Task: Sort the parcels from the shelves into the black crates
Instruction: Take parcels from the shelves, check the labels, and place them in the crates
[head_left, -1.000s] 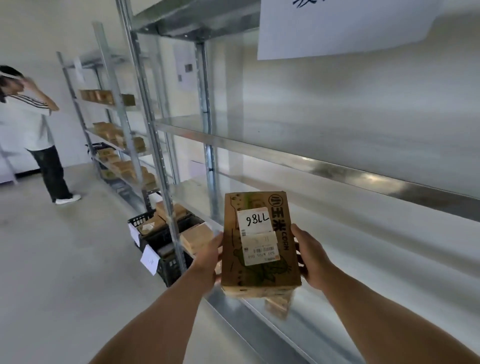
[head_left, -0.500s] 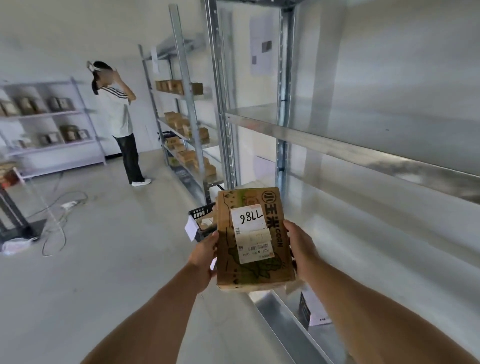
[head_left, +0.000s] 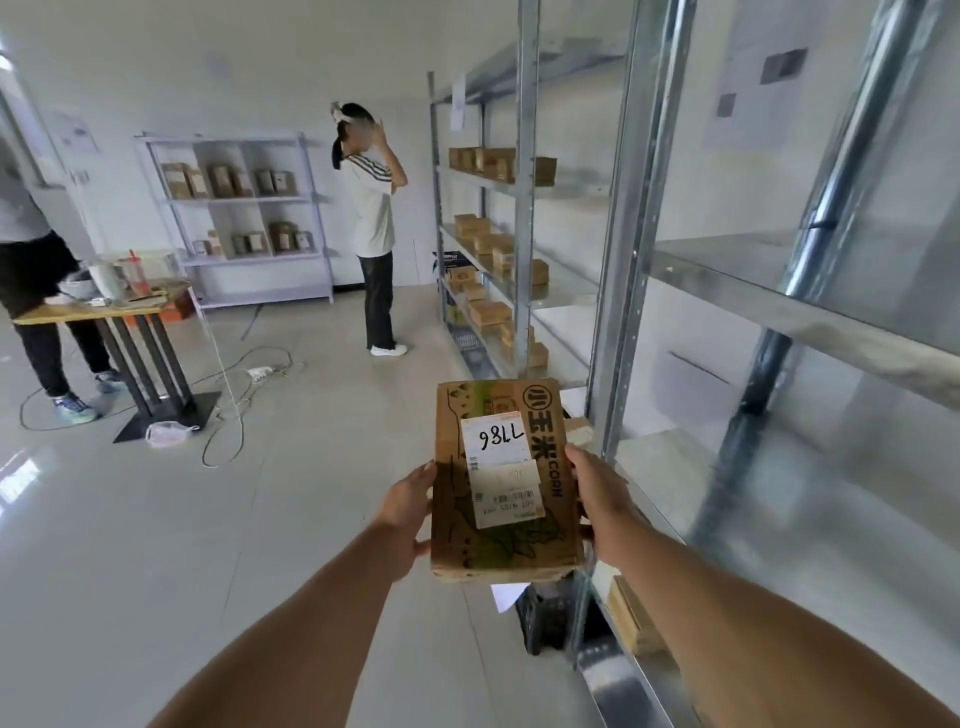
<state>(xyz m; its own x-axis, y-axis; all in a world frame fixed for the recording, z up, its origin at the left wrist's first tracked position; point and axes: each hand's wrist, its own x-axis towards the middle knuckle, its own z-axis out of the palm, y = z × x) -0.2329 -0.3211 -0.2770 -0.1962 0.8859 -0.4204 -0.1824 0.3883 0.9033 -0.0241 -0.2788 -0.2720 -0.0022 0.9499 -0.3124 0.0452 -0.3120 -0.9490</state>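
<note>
A brown cardboard parcel (head_left: 498, 540) with a white label reading 7786 and the word CORN is held flat in front of me. My left hand (head_left: 408, 506) grips its left edge and my right hand (head_left: 605, 499) grips its right edge. Below the parcel, part of a black crate (head_left: 545, 618) shows on the floor beside the metal shelf post (head_left: 631, 260), with a white tag on it. More brown parcels (head_left: 491, 312) lie on the far shelving bay.
Bare metal shelves (head_left: 779, 291) run along my right. A person (head_left: 371, 218) stands at the far shelving. Another person (head_left: 31, 291) stands by a small table (head_left: 104, 312) at left. Cables (head_left: 244, 384) trail over the floor. A white rack (head_left: 239, 208) holds parcels at the back wall.
My view has swung left, away from the shelves toward the room. The parcel stays held in both hands; the crates slid from the left side to below the parcel.
</note>
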